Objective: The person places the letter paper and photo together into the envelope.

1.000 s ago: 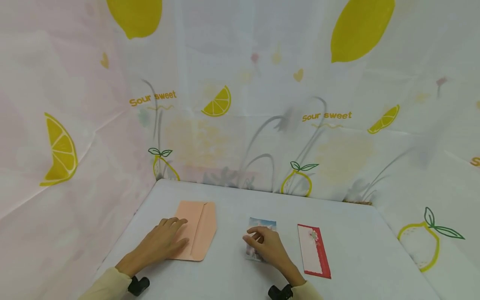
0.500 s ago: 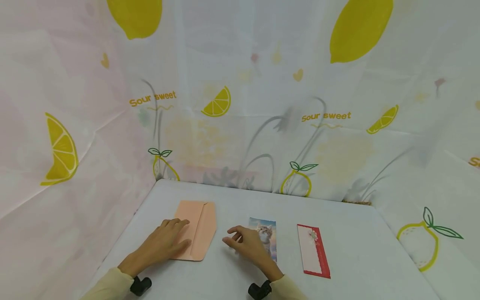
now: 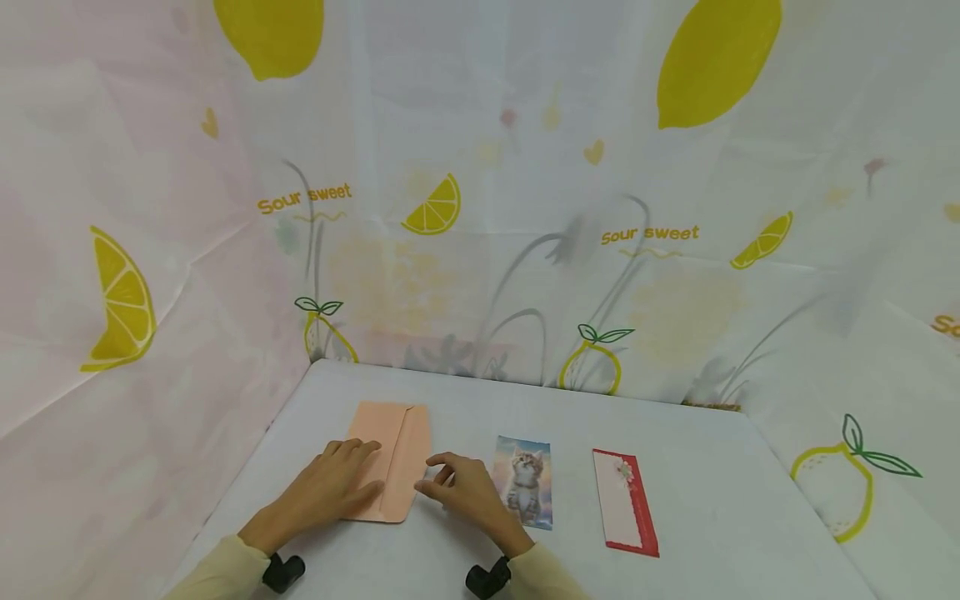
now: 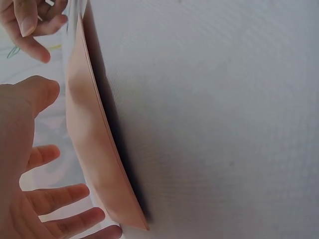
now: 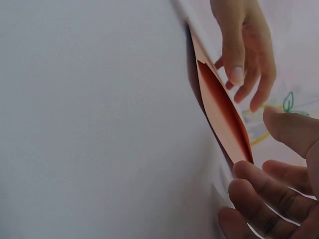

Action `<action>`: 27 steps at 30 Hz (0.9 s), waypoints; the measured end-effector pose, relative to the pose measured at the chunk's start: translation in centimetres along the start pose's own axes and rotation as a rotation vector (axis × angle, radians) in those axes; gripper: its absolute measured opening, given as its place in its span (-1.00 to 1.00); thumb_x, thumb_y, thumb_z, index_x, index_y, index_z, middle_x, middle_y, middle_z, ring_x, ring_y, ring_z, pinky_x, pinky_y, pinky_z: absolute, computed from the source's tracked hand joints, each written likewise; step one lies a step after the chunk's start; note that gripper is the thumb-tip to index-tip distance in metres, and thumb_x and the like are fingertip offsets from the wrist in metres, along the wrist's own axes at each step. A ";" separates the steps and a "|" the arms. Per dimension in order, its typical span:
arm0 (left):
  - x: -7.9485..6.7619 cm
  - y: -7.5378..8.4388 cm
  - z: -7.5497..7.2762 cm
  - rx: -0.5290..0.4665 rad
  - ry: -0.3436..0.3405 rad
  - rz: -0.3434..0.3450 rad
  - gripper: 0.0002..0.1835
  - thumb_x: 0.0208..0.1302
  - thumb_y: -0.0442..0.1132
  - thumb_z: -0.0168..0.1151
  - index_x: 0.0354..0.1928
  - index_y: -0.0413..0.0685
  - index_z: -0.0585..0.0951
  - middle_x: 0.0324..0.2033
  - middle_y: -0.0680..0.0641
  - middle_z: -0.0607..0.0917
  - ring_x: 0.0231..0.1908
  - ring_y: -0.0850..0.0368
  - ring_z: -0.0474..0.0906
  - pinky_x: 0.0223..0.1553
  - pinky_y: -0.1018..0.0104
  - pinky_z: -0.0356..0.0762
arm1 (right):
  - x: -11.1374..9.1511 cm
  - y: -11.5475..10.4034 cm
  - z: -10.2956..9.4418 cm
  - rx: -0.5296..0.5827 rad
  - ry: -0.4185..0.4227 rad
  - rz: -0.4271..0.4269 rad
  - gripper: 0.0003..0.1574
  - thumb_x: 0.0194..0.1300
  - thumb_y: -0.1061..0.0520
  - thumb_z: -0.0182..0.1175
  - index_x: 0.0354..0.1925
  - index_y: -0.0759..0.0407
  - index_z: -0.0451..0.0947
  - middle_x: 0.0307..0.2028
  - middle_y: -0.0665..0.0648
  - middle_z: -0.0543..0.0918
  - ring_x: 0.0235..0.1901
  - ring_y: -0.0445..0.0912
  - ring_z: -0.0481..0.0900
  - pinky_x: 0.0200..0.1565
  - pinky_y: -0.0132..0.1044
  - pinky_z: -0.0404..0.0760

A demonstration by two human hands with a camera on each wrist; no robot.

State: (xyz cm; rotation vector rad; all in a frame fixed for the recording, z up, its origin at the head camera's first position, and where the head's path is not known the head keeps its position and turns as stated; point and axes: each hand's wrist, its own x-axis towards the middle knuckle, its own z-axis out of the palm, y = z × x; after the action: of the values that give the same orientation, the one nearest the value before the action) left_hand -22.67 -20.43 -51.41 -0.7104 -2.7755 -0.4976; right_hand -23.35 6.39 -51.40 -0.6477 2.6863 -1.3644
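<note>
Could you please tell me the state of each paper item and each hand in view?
Peach rectangular paper envelope: flap unfolded.
Pastel rectangular kitten-picture card: flat, picture up.
Red-and-white oblong paper card: flat, floral side up.
Left hand: fingers spread, over the envelope.
Right hand: thumb and fingertips apart, at the flap.

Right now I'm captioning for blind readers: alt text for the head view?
A person's left hand is over a peach paper envelope on a white table, the right hand by its right edge. Further right lie a rectangular kitten picture and a narrow pink-and-red card; behind is a lemon-print backdrop.
</note>
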 end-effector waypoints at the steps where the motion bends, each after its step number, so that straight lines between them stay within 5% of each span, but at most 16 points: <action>1: 0.0 0.0 0.0 0.001 -0.001 0.000 -0.40 0.40 0.09 0.32 0.32 -0.12 0.52 0.17 -0.25 0.58 0.12 -0.28 0.50 0.02 -0.23 0.53 | 0.1 -0.1 0.2 0.004 -0.003 -0.003 -0.41 0.32 -0.10 0.43 0.17 0.22 0.64 -0.39 -0.06 0.73 -0.59 -0.31 0.57 -0.48 -0.38 0.56; 27: 0.6 0.3 0.3 0.025 -0.076 0.020 -0.31 0.39 0.19 0.27 0.38 -0.10 0.49 0.22 -0.31 0.53 0.18 -0.35 0.45 0.03 -0.32 0.48 | 1.5 -0.5 2.4 -0.203 -0.015 0.005 -0.32 0.12 -0.03 0.57 0.14 0.26 0.68 -0.65 -0.21 0.47 -0.66 -0.35 0.32 -0.56 -0.44 0.32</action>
State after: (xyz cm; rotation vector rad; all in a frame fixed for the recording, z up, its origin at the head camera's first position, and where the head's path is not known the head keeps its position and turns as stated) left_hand -23.09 -19.81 -51.39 -0.7657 -2.8371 -0.4399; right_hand -24.02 3.71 -52.29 -0.6631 2.8352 -1.0895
